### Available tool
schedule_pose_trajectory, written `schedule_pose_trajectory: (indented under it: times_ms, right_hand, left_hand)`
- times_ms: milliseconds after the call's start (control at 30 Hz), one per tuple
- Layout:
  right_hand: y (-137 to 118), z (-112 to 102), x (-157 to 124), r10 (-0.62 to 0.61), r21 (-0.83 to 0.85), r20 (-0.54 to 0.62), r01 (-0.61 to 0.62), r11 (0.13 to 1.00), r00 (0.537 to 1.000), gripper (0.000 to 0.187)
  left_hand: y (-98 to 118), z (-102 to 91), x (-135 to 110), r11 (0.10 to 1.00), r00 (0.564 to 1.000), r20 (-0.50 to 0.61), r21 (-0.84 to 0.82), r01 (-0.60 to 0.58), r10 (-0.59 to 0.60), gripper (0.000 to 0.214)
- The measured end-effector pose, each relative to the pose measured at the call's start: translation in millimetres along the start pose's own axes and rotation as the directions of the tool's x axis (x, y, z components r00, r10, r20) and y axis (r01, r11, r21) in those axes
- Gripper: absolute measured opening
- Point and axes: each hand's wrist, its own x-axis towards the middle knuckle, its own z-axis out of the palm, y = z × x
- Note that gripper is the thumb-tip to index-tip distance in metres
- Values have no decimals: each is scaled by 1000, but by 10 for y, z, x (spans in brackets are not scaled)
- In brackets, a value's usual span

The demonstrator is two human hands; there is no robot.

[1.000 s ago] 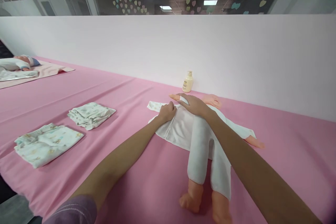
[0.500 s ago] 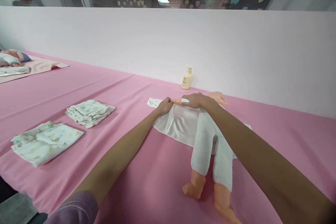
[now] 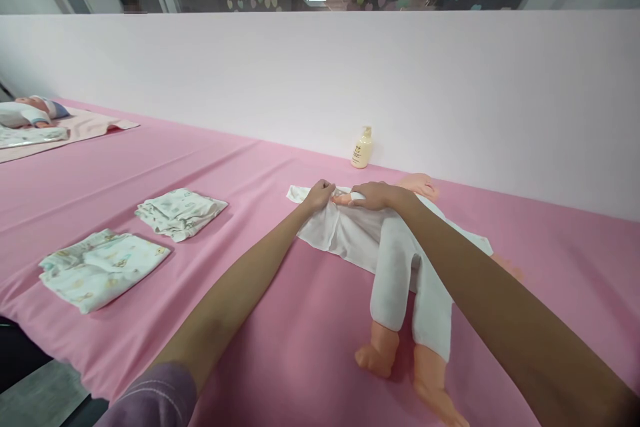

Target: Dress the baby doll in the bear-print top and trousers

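A baby doll (image 3: 393,267) in a white outfit lies on the pink cover with its bare feet toward me; my right forearm hides part of its body. Beneath and beside it spreads a white baby shirt (image 3: 345,230). My left hand (image 3: 319,196) is closed on the shirt fabric, right by the doll's small hand (image 3: 342,200). Over the doll's white-sleeved arm, my right hand (image 3: 373,195) is curled and holds it. The doll's head (image 3: 421,184) shows just beyond my right wrist.
Two folded printed cloths (image 3: 181,213) lie on the pink cover (image 3: 240,173) to the left. A pump bottle (image 3: 362,148) stands against the white wall (image 3: 300,73). At far left, another doll (image 3: 30,113) lies on a light pink cloth. A person's head (image 3: 129,0) shows behind the wall.
My left hand has bunched the shirt fabric up around the doll's hand. My right hand stays on the doll's arm. The doll's other hand now shows past my right forearm.
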Motion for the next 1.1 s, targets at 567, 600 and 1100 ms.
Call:
schedule_pose_trajectory:
  times_ms: [567, 600, 1100]
  right_hand:
    - [-55, 276, 195, 74, 3, -133, -74, 997, 988, 58]
    - [-77, 296, 201, 78, 3, -149, -79, 997, 986, 56]
    - [814, 519, -1095, 189, 256, -678, -12, 966, 711, 34]
  left_hand:
    - [183, -106, -107, 952, 991, -12, 278, -126, 135, 18]
    - [202, -98, -109, 948, 990, -11, 289, -134, 143, 18]
    - [254, 27, -196, 896, 980, 12, 403, -185, 197, 15]
